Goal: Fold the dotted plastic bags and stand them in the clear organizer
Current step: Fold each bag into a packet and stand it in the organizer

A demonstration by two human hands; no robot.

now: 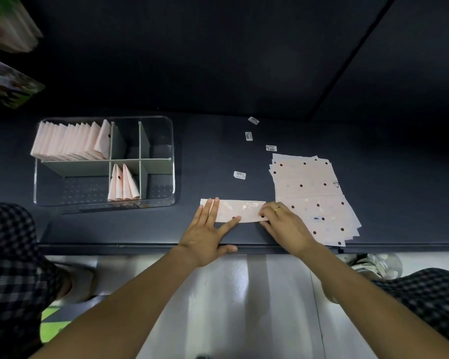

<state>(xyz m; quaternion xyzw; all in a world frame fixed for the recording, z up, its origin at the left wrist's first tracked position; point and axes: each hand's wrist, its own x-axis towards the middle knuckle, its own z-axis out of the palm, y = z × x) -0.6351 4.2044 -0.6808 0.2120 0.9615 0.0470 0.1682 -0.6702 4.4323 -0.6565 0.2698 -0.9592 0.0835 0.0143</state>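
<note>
A pink dotted plastic bag (240, 210), folded into a long narrow strip, lies near the front edge of the dark table. My left hand (208, 233) lies flat, its straight fingers pressing the strip's left end. My right hand (285, 226) pinches the strip's right end with curled fingers. To the right sits a stack of flat dotted bags (311, 193). The clear organizer (104, 161) stands at the left. Its back left compartment holds several folded bags (70, 142), and its front middle compartment holds a few folded triangles (123, 182).
Several small white labels (239, 175) lie scattered on the dark table (218, 151) between organizer and stack. The table's front edge (140, 246) runs just under my hands. Checked trouser legs and sandalled feet show below on a pale floor.
</note>
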